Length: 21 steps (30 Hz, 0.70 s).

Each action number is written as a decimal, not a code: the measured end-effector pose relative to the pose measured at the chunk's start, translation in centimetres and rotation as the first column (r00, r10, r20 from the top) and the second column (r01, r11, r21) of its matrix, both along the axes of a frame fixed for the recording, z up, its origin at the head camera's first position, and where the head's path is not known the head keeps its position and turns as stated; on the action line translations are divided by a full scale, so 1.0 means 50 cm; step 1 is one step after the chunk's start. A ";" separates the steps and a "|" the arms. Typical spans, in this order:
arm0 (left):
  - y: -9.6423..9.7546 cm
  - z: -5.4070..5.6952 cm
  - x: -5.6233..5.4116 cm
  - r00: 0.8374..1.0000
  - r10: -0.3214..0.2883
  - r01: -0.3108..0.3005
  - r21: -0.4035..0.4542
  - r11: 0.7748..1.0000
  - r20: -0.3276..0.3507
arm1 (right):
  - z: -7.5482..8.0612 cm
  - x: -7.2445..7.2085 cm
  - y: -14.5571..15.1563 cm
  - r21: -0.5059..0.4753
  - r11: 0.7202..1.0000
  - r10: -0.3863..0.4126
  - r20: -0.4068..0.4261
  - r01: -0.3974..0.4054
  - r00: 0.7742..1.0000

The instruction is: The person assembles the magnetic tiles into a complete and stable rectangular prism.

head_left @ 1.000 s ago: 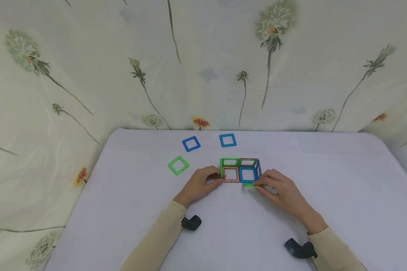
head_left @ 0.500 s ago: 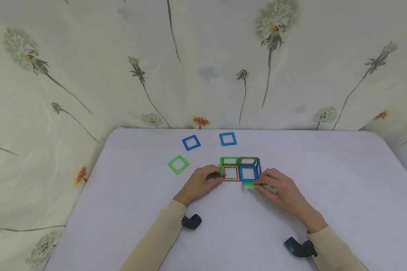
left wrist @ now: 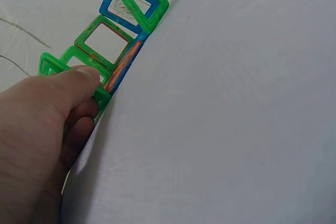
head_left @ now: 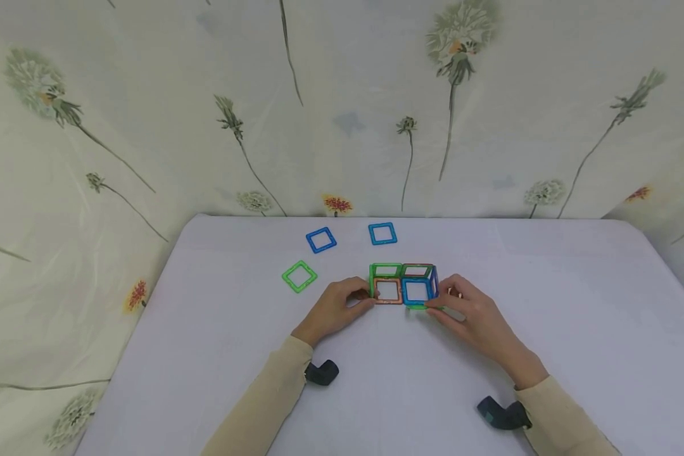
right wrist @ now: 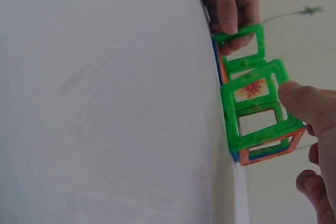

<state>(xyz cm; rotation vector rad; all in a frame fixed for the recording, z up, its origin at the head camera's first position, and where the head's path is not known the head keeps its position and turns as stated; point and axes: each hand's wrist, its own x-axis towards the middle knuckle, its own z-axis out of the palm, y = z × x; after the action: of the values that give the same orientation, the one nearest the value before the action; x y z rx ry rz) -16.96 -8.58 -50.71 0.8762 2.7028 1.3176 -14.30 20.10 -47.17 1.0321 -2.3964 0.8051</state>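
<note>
A box-like structure of square magnetic tiles (head_left: 401,292) stands on the table, with orange and blue tiles on its base and green, orange and blue ones upright. My left hand (head_left: 335,308) pinches the upright green tile (head_left: 372,286) at its left end, thumb nearer the camera in the left wrist view. At the right end, my right hand (head_left: 479,320) grips a loose-edged green tile (right wrist: 257,139) between thumb and fingers. That tile leans tilted at the structure's near side; whether its lower edge touches the blue base tile is hard to tell.
Two blue tiles (head_left: 322,251) (head_left: 382,242) lie flat behind the structure, and one green tile (head_left: 289,285) lies to its left. A white cloth (head_left: 376,405) covers the table. Behind it hangs a dandelion-patterned curtain (head_left: 348,82).
My right hand's upper fingers have risen slightly, and the green tile it grips has shifted a little to the left. My left hand stays in place on the structure.
</note>
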 end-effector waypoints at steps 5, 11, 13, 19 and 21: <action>0.000 -0.003 -0.003 1.000 -0.007 0.007 0.001 1.000 -0.008 | 0.006 -0.004 -0.001 0.030 0.999 -0.021 0.031 0.021 0.999; 0.002 -0.004 -0.004 1.000 -0.007 0.007 0.003 1.000 -0.016 | 0.010 -0.009 -0.001 0.062 0.997 -0.036 0.047 0.033 0.998; 0.002 -0.004 -0.003 1.000 -0.005 0.005 0.003 1.000 -0.017 | 0.009 -0.012 -0.001 0.052 0.998 -0.019 0.033 0.017 0.999; 0.001 -0.002 -0.001 1.000 -0.005 0.005 -0.003 1.000 -0.014 | 0.003 -0.020 0.001 0.036 0.999 0.006 0.042 -0.007 0.999; 0.001 -0.001 -0.001 1.000 -0.004 0.004 -0.007 1.000 -0.011 | 0.003 -0.021 0.002 0.037 0.999 0.007 0.064 -0.009 0.998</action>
<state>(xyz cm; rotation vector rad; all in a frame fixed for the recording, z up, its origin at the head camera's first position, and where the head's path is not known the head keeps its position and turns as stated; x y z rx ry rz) -16.99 -8.53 -50.75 0.8905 2.7112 1.3055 -15.36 20.20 -47.04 1.0459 -2.4706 0.8110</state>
